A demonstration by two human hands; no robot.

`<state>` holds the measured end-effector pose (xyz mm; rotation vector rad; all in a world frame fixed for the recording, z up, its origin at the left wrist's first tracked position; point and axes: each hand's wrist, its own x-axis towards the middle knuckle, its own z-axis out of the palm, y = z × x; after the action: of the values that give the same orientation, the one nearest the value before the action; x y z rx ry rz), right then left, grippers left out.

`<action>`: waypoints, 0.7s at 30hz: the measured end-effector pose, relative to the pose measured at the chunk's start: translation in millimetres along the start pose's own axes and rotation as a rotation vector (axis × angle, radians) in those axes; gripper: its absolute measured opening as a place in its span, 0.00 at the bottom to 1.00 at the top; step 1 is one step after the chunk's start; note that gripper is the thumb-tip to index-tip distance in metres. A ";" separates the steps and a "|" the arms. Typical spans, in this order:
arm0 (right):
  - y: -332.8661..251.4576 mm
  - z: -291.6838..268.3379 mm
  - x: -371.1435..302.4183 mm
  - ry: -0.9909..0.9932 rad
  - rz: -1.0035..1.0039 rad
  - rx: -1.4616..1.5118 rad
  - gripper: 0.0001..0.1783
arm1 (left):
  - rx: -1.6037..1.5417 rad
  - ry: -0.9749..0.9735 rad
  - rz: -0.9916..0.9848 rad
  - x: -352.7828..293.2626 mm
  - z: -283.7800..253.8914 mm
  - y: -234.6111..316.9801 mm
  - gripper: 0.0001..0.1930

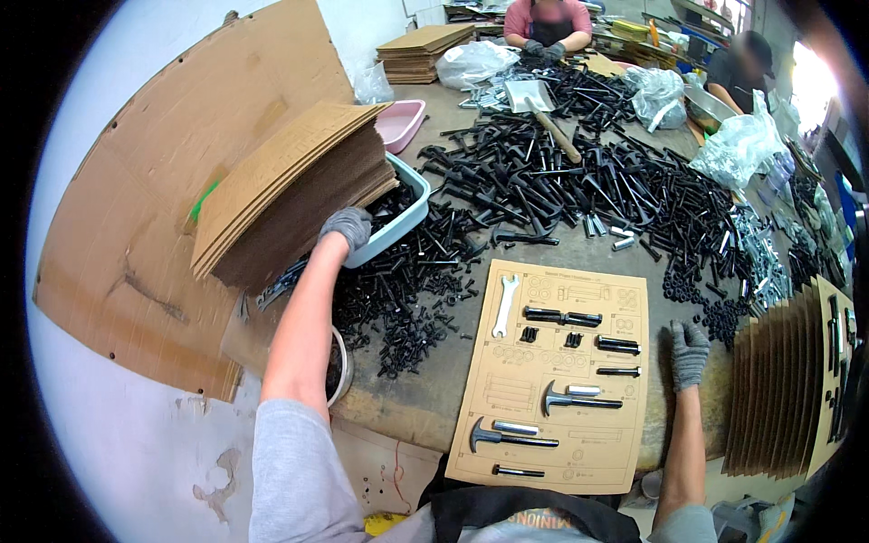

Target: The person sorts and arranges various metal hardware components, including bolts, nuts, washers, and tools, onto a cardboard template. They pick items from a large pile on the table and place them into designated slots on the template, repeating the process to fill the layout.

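My left hand [348, 225], in a grey glove, reaches up to the lower edge of a thick stack of brown cardboard sheets [281, 185] that leans over a light blue tub [407, 213] of black bolts; its fingers curl at the stack's edge. My right hand [690, 355], also gloved, rests flat with fingers apart on the table just right of a printed cardboard sheet [552, 371]. On that sheet lie a flat silver wrench [504, 306], black bolts [561, 317] and two hammer-shaped tools [579, 399].
A big pile of black bolts and fittings [579, 181] covers the table's middle and far side, with a metal scoop [543, 104] on it. Filled cardboard sheets [797, 380] stand upright at right. A pink tray [401, 122], plastic bags and two seated people are beyond.
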<state>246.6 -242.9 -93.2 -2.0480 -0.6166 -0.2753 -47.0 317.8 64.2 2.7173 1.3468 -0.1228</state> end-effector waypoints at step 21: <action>-3.4 -29.7 4.7 0.013 0.238 0.181 0.16 | -0.458 0.574 0.540 -48.2 8.5 54.8 0.09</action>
<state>250.3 -265.2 -73.1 -1.9202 -0.3699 -0.0896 -32.7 245.7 64.8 2.6618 0.5465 0.9375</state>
